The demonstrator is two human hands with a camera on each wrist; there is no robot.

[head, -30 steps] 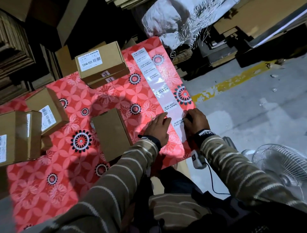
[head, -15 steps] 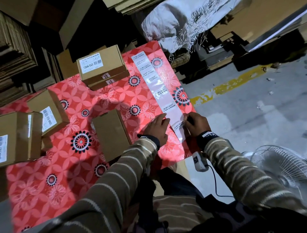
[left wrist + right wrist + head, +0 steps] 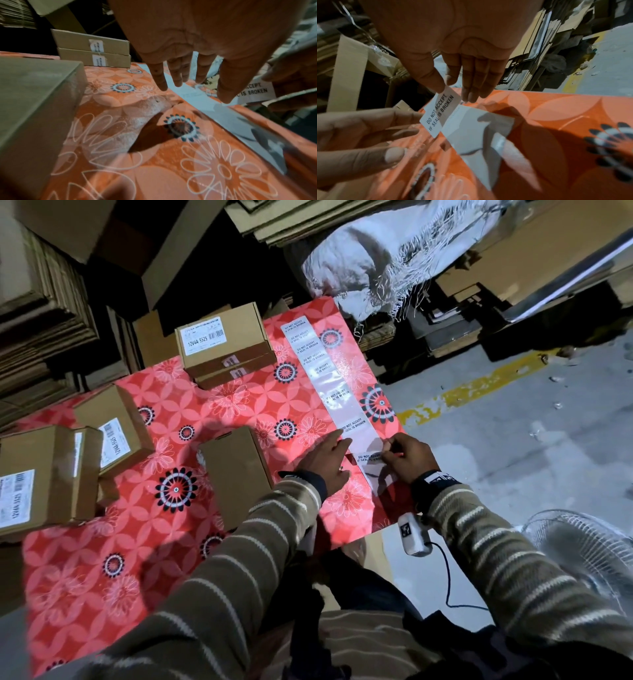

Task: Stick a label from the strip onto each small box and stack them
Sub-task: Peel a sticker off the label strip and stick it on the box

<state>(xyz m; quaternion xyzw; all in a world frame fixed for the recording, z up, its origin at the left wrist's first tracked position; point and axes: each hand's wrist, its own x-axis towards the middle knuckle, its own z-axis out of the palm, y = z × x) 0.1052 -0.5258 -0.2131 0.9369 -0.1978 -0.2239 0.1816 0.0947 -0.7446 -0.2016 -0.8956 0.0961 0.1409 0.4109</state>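
Observation:
A long white label strip (image 3: 334, 392) lies on the red floral cloth, its near end by my hands. My left hand (image 3: 325, 458) rests flat on the strip (image 3: 197, 93) with straight fingers (image 3: 178, 79), holding it down. My right hand (image 3: 407, 457) pinches one peeled label (image 3: 440, 115) reading "DO NOT ACCEPT IF SEAL IS BROKEN" between thumb and forefinger, lifted just above the backing (image 3: 471, 128). A plain brown box (image 3: 236, 474) lies left of my left hand. Two boxes with labels on them are stacked (image 3: 222, 347) at the back.
More brown boxes (image 3: 113, 429) (image 3: 37, 477) lie at the cloth's left edge. Flattened cardboard piles (image 3: 37, 302) and a white sack (image 3: 376, 251) rise behind. The cloth (image 3: 102, 577) ends at the right over concrete floor (image 3: 513, 457); a fan (image 3: 582, 546) stands near my right elbow.
My right hand has peeled a label free from the strip's near end and raised it slightly. The left hand has stayed flat on the strip.

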